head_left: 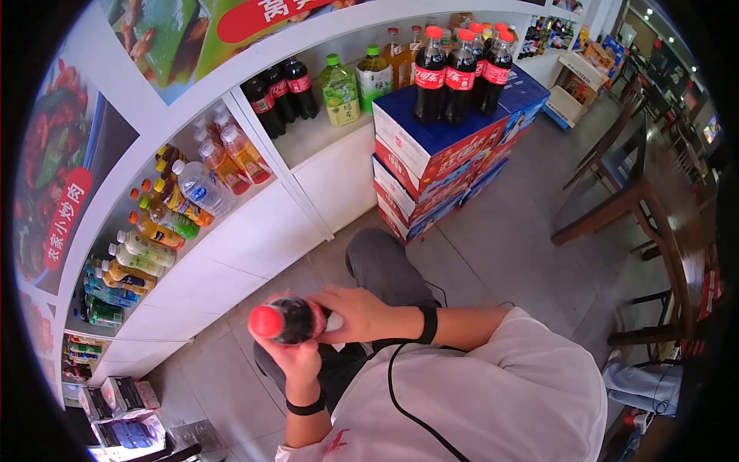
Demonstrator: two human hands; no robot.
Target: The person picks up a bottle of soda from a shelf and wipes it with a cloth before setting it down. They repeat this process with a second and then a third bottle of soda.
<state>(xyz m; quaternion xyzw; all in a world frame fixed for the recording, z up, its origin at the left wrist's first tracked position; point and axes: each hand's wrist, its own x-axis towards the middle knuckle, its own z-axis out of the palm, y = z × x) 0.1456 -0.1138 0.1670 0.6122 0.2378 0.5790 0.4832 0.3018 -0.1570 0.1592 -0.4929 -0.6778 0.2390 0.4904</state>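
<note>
A cola bottle with a red cap and dark contents is tilted in front of my body, its cap toward the lower left. My left hand is closed around the bottle from below, near the cap end. From the other side, my right hand grips the label end, and its fingers are partly hidden. A small piece of something white shows between my right hand and the bottle; I cannot make out what it is. Both wrists wear black bands.
Several cola bottles stand on stacked blue and red cartons. Left of them, a curved white shelf unit holds green tea bottles and other drinks. Wooden chairs and a table are at right. My bent knee is near the shelf.
</note>
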